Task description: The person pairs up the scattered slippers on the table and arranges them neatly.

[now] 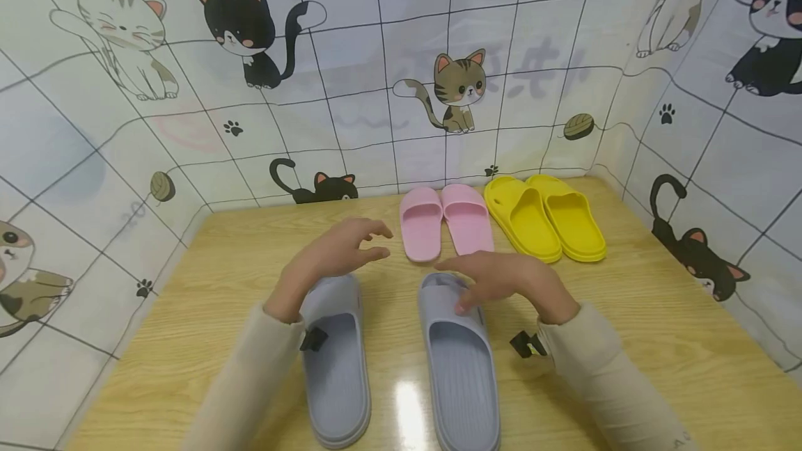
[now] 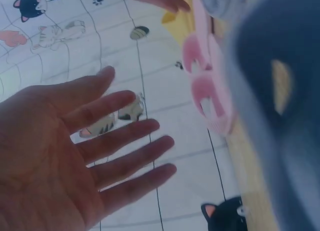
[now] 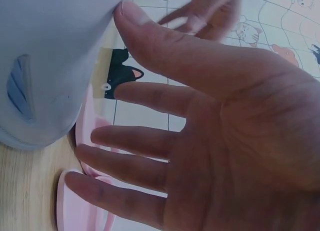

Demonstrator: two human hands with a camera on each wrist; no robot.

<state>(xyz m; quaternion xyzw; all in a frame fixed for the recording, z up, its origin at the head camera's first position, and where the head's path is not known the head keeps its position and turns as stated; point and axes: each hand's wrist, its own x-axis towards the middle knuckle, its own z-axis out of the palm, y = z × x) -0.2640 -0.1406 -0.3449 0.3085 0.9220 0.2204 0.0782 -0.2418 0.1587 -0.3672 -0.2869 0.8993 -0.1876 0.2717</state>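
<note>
Two grey slippers stand apart on the wooden table in the head view, a left one (image 1: 338,374) and a right one (image 1: 462,381), toes pointing away from me. My left hand (image 1: 341,248) hovers over the toe of the left slipper, holding nothing; its fingers spread apart in the left wrist view (image 2: 95,151). Over the toe of the right slipper is my right hand (image 1: 504,275), its thumb near the strap. The right wrist view shows this hand's fingers extended (image 3: 135,141) beside the grey slipper (image 3: 55,66); whether the thumb touches it I cannot tell.
Behind the grey pair, pink slippers (image 1: 421,225) stand near the back wall (image 1: 351,110). Yellow clogs (image 1: 526,221) sit to their right. Cat-patterned walls enclose the wooden table (image 1: 250,249) at the back and both sides.
</note>
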